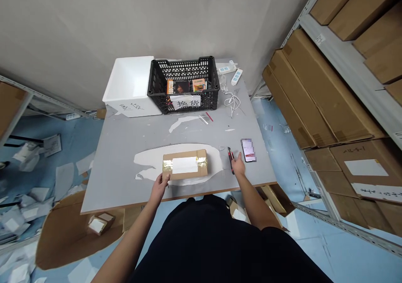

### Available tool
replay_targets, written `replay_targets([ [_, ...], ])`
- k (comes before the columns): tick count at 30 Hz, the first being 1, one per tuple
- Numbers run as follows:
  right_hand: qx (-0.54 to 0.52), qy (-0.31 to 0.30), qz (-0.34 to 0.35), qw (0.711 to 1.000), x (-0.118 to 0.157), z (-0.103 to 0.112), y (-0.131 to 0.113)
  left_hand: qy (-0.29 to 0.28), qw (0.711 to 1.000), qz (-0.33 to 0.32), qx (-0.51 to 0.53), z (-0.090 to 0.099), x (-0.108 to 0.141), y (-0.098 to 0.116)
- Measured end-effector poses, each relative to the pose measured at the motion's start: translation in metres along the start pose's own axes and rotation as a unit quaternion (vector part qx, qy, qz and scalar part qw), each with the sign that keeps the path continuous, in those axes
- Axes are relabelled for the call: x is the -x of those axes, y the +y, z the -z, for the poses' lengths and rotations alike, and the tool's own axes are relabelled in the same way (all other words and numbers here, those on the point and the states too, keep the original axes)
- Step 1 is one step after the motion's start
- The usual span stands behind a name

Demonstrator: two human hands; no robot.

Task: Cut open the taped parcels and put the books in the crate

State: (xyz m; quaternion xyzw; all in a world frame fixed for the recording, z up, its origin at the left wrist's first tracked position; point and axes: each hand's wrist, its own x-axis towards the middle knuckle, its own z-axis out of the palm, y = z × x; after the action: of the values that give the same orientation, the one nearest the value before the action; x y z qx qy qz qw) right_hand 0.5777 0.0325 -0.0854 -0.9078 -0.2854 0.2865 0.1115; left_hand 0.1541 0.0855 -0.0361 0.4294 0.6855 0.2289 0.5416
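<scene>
A brown cardboard box (185,164) with a white label and shiny tape at both ends lies on a torn white patch of the grey table (116,149). My left hand (160,186) grips the lower left corner of this box. Farther right, my right hand (238,165) is on a black and red utility knife (231,159), its fingers closed around the lower part; the forefinger and thumb are partly hard to make out. Just beyond that hand, a phone (248,150) with a lit screen rests on the table.
A white foam bin (108,91) and a black crate (214,101) holding small packages stand at the table's back. Power strips (236,77) and a white cable (232,101) lie beside them. Shelves with cartons (333,103) rise at right; an open carton (63,241) sits lower left.
</scene>
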Motion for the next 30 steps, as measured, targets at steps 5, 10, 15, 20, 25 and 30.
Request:
replay_targets([
  [5,0.003,0.013,0.042,0.999,0.007,-0.007,0.007,0.003,1.0,-0.005,0.0,-0.001,0.001,0.003],
  [10,0.026,0.037,0.08,0.996,0.014,-0.015,0.014,0.01,1.0,0.0,0.003,-0.003,0.006,0.007],
  [15,0.074,0.067,0.129,0.987,0.022,-0.024,0.024,0.006,1.0,-0.002,0.011,-0.003,0.004,0.005],
  [20,0.084,0.043,0.142,0.985,0.021,-0.026,0.027,0.016,1.0,0.002,0.011,-0.004,0.001,0.001],
  [25,0.041,0.027,0.111,0.993,0.012,-0.023,0.019,0.026,1.0,-0.008,0.003,-0.007,0.007,0.008],
  [30,0.003,0.027,0.082,0.996,0.004,-0.02,0.01,0.048,0.999,-0.008,-0.013,-0.01,0.01,0.011],
])
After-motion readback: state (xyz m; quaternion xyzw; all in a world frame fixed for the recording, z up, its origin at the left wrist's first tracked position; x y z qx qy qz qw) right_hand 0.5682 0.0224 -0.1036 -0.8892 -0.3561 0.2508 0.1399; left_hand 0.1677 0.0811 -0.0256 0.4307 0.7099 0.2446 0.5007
